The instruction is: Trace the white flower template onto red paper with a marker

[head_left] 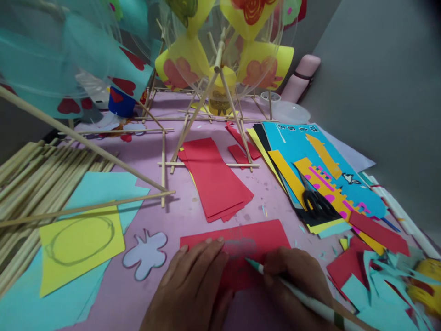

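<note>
My left hand (195, 287) lies flat, fingers stretched out, pressing down a red paper sheet (272, 234) at the near edge of the pink table (193, 202). My right hand (298, 285) is closed around a white-and-green pencil (306, 301), whose tip touches the red sheet where a faint pencil outline shows. A white flower-shaped cutout (146, 253) lies just left of my left hand.
Red paper strips (215, 179) lie mid-table. Black scissors (319, 202) rest on stacked coloured paper (310, 151) at right. Paper scraps (382, 280) pile near right. Bamboo sticks (31, 184) and yellow paper (81, 243) lie left. A stick-frame wheel with yellow cones (220, 64) stands behind.
</note>
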`<action>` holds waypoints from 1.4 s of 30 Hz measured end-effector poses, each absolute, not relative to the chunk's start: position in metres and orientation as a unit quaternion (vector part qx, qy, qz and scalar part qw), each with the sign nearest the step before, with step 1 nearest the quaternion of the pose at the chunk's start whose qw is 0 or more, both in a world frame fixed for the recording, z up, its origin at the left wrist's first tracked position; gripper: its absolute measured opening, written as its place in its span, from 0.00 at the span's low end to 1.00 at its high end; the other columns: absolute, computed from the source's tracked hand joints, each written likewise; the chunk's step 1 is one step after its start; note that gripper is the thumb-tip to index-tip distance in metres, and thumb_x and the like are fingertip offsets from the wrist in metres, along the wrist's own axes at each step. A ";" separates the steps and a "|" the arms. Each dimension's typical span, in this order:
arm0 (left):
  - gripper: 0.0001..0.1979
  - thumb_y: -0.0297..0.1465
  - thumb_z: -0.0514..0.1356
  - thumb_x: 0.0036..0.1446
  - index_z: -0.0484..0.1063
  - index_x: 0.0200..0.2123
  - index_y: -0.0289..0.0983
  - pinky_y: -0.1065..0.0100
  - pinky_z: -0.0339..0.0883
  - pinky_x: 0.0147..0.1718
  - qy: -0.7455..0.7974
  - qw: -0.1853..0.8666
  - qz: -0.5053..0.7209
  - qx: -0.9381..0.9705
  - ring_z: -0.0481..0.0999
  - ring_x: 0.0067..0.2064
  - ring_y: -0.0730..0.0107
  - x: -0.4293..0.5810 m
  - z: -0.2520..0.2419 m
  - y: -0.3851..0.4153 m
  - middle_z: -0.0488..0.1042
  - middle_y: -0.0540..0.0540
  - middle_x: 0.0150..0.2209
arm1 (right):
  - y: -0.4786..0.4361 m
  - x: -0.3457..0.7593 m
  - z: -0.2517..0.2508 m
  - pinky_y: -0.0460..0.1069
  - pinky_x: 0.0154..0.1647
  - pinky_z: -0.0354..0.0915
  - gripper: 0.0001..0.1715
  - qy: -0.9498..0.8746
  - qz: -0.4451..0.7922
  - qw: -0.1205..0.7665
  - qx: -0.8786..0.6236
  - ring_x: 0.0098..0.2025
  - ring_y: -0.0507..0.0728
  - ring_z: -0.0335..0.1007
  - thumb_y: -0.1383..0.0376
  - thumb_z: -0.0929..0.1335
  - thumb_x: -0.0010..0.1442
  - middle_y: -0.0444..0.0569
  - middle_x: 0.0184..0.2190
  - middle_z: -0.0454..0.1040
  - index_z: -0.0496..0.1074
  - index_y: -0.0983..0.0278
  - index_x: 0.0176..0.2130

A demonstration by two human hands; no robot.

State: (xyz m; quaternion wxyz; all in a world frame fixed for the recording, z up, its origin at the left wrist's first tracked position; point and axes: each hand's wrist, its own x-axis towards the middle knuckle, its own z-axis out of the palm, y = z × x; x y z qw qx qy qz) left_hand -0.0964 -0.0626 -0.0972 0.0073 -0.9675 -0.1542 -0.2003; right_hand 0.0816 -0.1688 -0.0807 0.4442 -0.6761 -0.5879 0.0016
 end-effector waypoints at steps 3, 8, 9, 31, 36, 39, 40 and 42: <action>0.17 0.34 0.52 0.60 0.65 0.52 0.36 0.60 0.68 0.47 -0.156 0.003 -0.208 -0.966 0.73 0.49 0.61 -0.096 -0.096 -0.063 0.73 0.45 0.51 | -0.166 0.082 -0.085 0.41 0.15 0.53 0.09 -0.608 0.011 0.430 -0.667 0.12 0.47 0.58 0.72 0.61 0.50 0.36 0.12 0.63 0.60 0.60 0.22; 0.17 0.34 0.52 0.60 0.66 0.51 0.36 0.59 0.69 0.45 -0.153 0.010 -0.212 -0.965 0.73 0.48 0.60 -0.095 -0.096 -0.062 0.73 0.45 0.51 | -0.160 0.082 -0.098 0.43 0.09 0.43 0.09 -0.612 -0.050 0.458 -0.643 0.07 0.46 0.48 0.70 0.59 0.48 0.35 0.07 0.56 0.58 0.60 0.19; 0.18 0.34 0.53 0.60 0.66 0.52 0.36 0.59 0.69 0.46 -0.154 0.010 -0.208 -0.966 0.73 0.49 0.60 -0.095 -0.097 -0.062 0.72 0.45 0.52 | -0.159 0.082 -0.100 0.43 0.08 0.41 0.10 -0.611 -0.055 0.462 -0.641 0.06 0.46 0.46 0.70 0.59 0.48 0.35 0.06 0.55 0.57 0.60 0.18; 0.17 0.36 0.51 0.61 0.67 0.51 0.37 0.61 0.68 0.47 -0.156 0.013 -0.221 -0.963 0.73 0.48 0.63 -0.093 -0.095 -0.062 0.74 0.46 0.50 | -0.174 0.086 -0.068 0.41 0.19 0.59 0.09 -0.623 0.041 0.360 -0.693 0.15 0.48 0.63 0.74 0.61 0.49 0.38 0.14 0.66 0.62 0.61 0.23; 0.17 0.35 0.52 0.60 0.66 0.51 0.37 0.60 0.68 0.47 -0.156 0.009 -0.210 -0.965 0.73 0.49 0.62 -0.094 -0.096 -0.063 0.73 0.46 0.51 | -0.174 0.088 -0.070 0.40 0.18 0.58 0.09 -0.643 0.037 0.368 -0.671 0.15 0.47 0.62 0.75 0.60 0.48 0.37 0.14 0.66 0.61 0.61 0.23; 0.18 0.35 0.53 0.60 0.66 0.52 0.37 0.60 0.67 0.47 -0.156 0.008 -0.207 -0.966 0.72 0.50 0.61 -0.095 -0.097 -0.063 0.72 0.46 0.52 | -0.174 0.089 -0.071 0.40 0.19 0.59 0.08 -0.647 0.049 0.361 -0.670 0.15 0.47 0.62 0.74 0.61 0.48 0.37 0.14 0.67 0.61 0.61 0.24; 0.18 0.35 0.52 0.60 0.65 0.52 0.37 0.60 0.67 0.47 -0.158 0.009 -0.207 -0.965 0.72 0.50 0.62 -0.095 -0.097 -0.063 0.72 0.46 0.52 | -0.175 0.089 -0.071 0.40 0.19 0.60 0.08 -0.647 0.049 0.360 -0.670 0.16 0.47 0.63 0.74 0.61 0.48 0.37 0.15 0.67 0.61 0.61 0.25; 0.17 0.35 0.52 0.61 0.65 0.52 0.37 0.61 0.67 0.47 -0.157 0.011 -0.212 -0.965 0.72 0.49 0.62 -0.096 -0.097 -0.063 0.73 0.46 0.52 | -0.176 0.089 -0.072 0.41 0.21 0.62 0.09 -0.648 0.048 0.361 -0.669 0.17 0.48 0.65 0.75 0.61 0.47 0.38 0.16 0.68 0.62 0.60 0.26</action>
